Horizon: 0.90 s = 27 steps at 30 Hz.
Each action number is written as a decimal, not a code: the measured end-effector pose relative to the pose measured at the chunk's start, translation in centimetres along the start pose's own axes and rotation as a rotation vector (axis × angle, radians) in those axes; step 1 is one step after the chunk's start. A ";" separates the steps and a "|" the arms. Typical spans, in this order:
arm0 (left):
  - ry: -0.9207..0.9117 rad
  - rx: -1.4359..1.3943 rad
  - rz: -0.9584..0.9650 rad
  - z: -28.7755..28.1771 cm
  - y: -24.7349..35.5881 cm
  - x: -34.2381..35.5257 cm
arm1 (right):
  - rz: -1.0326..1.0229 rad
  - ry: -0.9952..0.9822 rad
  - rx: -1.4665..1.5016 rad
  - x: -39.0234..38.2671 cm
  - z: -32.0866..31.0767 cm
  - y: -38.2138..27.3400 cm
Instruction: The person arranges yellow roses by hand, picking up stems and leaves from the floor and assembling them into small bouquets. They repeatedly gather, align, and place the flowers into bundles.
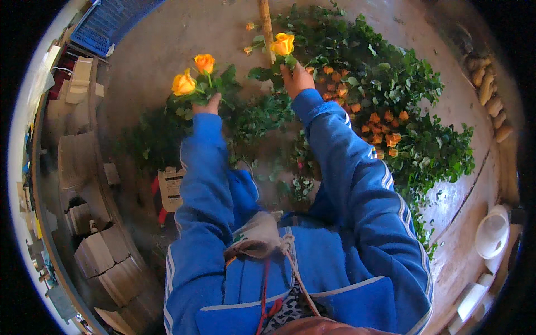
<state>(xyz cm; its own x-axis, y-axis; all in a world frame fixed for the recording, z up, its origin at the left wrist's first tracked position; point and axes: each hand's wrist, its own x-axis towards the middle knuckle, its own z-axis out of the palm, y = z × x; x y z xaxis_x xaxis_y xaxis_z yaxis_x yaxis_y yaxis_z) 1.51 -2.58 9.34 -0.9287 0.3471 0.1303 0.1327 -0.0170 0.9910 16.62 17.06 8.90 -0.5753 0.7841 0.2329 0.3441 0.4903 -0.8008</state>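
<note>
My left hand grips leafy stems with two yellow-orange roses on top. My right hand is closed on a yellow rose, held higher and farther right, in front of an upright-looking wooden pole. Behind and right of my hands lie heaps of leafy stems with bunches of orange roses. More greenery lies beneath and between my hands.
Brown cardboard stacks line shelving at the left, with a blue plastic crate at top left. A pale bag is by my left arm. Tan bundles and white containers stand along the right on the concrete floor.
</note>
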 end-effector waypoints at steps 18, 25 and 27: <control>-0.222 0.084 0.038 -0.2 -3.1 0.9 | -0.001 0.007 0.193 2.4 2.5 1.4; -0.050 0.053 -0.180 0.9 -1.3 -0.9 | 0.075 -0.079 0.124 2.9 0.8 1.0; -0.004 0.122 -0.278 1.2 -0.7 -1.0 | -0.020 -0.049 0.069 2.4 -1.9 -0.1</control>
<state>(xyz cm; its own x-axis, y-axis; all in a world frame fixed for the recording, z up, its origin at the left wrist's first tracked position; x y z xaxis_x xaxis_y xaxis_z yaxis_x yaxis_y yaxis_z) 2.80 -1.76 8.48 -0.9339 0.3265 -0.1460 -0.0856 0.1923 0.9776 16.63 19.60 10.58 -0.6181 0.7537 0.2234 0.2811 0.4773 -0.8326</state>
